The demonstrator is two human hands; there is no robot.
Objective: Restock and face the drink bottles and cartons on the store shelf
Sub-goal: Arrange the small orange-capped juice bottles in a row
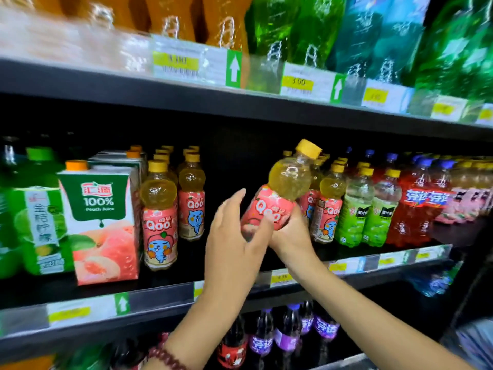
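A pink-labelled juice bottle (282, 193) with a yellow cap is held in the air in front of the middle shelf (160, 300), tilted so its cap leans up and to the right. It sits over a dark gap in the row of bottles. The right hand (290, 236) grips it from below, fingers wrapped round the bottom of the label, with the base of the bottle hidden in the palm. The left hand (234, 236) is just beside it on the left, fingers straight and spread; its thumb lies across the lower label, while the other fingers stand clear of the bottle. A dark red bead bracelet (166, 356) circles the left wrist.

Left of the gap stand matching juice bottles (160, 220), then a peach juice carton (104, 225) and a green carton (40, 231). Right of the gap are more of the same bottles (329, 209), then green-labelled bottles (370, 212) and red drinks with blue caps (416, 204). The upper shelf carries orange and green bottles, blurred, above yellow price tags (176, 62).
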